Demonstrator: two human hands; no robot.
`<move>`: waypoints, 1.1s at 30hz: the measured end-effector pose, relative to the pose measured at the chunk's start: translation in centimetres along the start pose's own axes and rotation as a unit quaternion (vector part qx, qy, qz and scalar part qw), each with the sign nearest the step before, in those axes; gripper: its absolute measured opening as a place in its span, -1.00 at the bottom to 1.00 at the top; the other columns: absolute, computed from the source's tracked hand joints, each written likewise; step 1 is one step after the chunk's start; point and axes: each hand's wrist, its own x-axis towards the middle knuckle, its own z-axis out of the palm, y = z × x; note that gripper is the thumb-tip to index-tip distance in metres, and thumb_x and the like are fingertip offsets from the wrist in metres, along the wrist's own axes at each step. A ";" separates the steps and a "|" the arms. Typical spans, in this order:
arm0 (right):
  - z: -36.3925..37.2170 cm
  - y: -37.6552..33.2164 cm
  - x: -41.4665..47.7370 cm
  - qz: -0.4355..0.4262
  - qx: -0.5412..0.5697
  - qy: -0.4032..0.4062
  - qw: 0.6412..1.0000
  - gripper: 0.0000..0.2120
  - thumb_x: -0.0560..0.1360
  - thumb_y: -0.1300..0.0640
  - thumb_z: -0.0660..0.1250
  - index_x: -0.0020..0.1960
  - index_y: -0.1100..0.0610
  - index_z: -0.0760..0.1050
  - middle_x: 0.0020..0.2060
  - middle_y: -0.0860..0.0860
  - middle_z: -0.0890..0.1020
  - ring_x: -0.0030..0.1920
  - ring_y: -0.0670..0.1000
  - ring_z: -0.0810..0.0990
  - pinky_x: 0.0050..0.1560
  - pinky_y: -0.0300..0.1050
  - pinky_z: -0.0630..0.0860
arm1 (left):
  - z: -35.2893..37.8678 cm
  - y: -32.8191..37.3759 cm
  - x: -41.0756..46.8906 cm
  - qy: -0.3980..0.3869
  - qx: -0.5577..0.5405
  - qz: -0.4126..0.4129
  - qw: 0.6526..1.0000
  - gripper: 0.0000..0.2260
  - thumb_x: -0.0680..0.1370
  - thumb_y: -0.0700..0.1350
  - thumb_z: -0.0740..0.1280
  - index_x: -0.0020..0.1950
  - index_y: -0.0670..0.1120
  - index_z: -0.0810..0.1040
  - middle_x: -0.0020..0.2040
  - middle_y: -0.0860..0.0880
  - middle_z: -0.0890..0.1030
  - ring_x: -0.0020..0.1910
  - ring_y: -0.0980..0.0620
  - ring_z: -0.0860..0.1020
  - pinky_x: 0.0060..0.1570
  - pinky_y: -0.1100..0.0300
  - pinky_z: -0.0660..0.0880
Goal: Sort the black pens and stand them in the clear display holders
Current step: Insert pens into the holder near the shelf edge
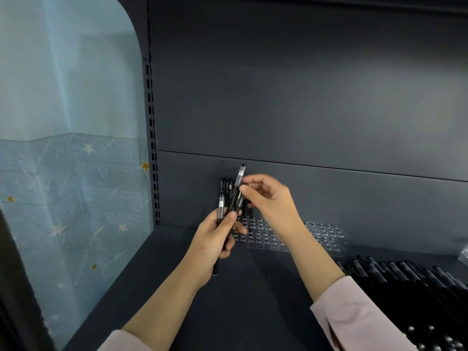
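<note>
Several pens (221,207) are gripped in the left hand (215,240); the right hand (267,196) pinches one pen (239,177), its axis toward 1 o'clock. The holder (326,233) lies at 5 o'clock from the right hand, the nearer one.

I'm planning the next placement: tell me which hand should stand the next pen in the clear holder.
Right, probably. The right hand pinches the tallest pen with its fingers, just in front of the clear holder; the left hand is busy gripping the other pens.
</note>
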 end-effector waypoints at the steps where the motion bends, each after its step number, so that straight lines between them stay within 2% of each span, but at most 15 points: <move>1: 0.1 -0.1 0.0 0.008 0.021 0.002 1.000 -0.86 0.49 0.17 0.42 0.05 0.11 0.59 -0.08 0.06 0.68 -0.07 -0.03 0.64 -0.08 -0.13 0.59 | 0.0 0.0 0.0 -0.005 0.001 0.000 1.000 -0.84 0.65 -0.09 0.23 0.15 -0.10 0.53 -0.24 -0.01 0.66 -0.48 0.10 0.34 -0.51 0.23 0.17; 7: -0.1 -0.7 0.1 0.032 0.127 0.031 0.991 -0.79 0.52 0.23 0.37 0.15 0.10 0.49 -0.11 0.17 0.69 -0.13 0.00 0.64 -0.16 -0.19 0.56 | 0.0 -0.1 -0.2 -0.031 0.004 -0.001 0.999 -0.87 0.64 -0.07 0.25 0.09 -0.05 0.57 -0.22 -0.05 0.65 -0.48 0.10 0.34 -0.48 0.21 0.17; 10: -0.2 -0.9 0.3 0.017 0.139 0.061 0.988 -0.80 0.52 0.27 0.36 0.12 0.12 0.50 -0.19 0.13 0.67 -0.19 -0.02 0.63 -0.20 -0.20 0.54 | 0.0 -0.2 -0.1 -0.030 0.014 -0.012 0.999 -0.86 0.63 -0.07 0.26 0.09 -0.05 0.58 -0.23 -0.05 0.65 -0.48 0.10 0.34 -0.49 0.22 0.17; 15: -2.3 -1.2 1.1 -0.052 0.144 0.251 0.956 -0.81 0.52 0.28 0.36 0.09 0.08 0.49 -0.24 0.03 0.61 -0.27 -0.04 0.60 -0.17 -0.16 0.57 | -0.7 -0.4 0.6 0.011 0.038 -0.035 0.999 -0.88 0.63 -0.11 0.27 0.06 -0.08 0.60 -0.27 -0.02 0.65 -0.51 0.11 0.34 -0.53 0.26 0.17; 18: -3.8 -1.1 1.1 -0.078 0.076 0.329 0.938 -0.85 0.54 0.20 0.36 0.07 0.02 0.53 -0.25 0.00 0.60 -0.25 -0.02 0.59 -0.11 -0.16 0.57 | -1.2 -0.5 1.1 0.046 0.028 -0.041 0.998 -0.87 0.64 -0.13 0.25 0.08 -0.10 0.59 -0.30 0.00 0.65 -0.52 0.12 0.33 -0.57 0.29 0.17; 22: -3.7 -0.2 0.9 -0.101 -0.023 0.322 0.941 -0.83 0.53 0.17 0.37 0.10 0.00 0.55 -0.25 -0.04 0.60 -0.20 0.00 0.59 -0.14 -0.30 0.51 | -1.6 -0.8 1.4 0.083 -0.011 -0.037 0.996 -0.85 0.65 -0.18 0.21 0.10 -0.12 0.58 -0.28 -0.03 0.64 -0.51 0.10 0.34 -0.59 0.29 0.18; 27: -2.6 1.3 0.6 -0.134 -0.144 0.270 0.942 -0.80 0.52 0.20 0.37 0.14 0.07 0.57 -0.17 -0.03 0.57 -0.19 -0.15 0.53 -0.13 -0.40 0.46 | -1.7 -0.8 1.4 0.105 -0.045 -0.024 0.993 -0.86 0.65 -0.19 0.22 0.08 -0.12 0.58 -0.26 -0.02 0.65 -0.50 0.11 0.34 -0.58 0.29 0.20; 33: -2.3 2.2 0.0 -0.146 -0.242 0.239 0.929 -0.73 0.53 0.16 0.37 0.23 0.07 0.51 -0.17 -0.07 0.53 -0.23 -0.13 0.52 -0.14 -0.36 0.49 | -1.5 -0.7 1.2 0.104 -0.037 -0.021 0.994 -0.88 0.64 -0.17 0.24 0.10 -0.12 0.56 -0.20 -0.03 0.68 -0.49 0.11 0.36 -0.56 0.29 0.22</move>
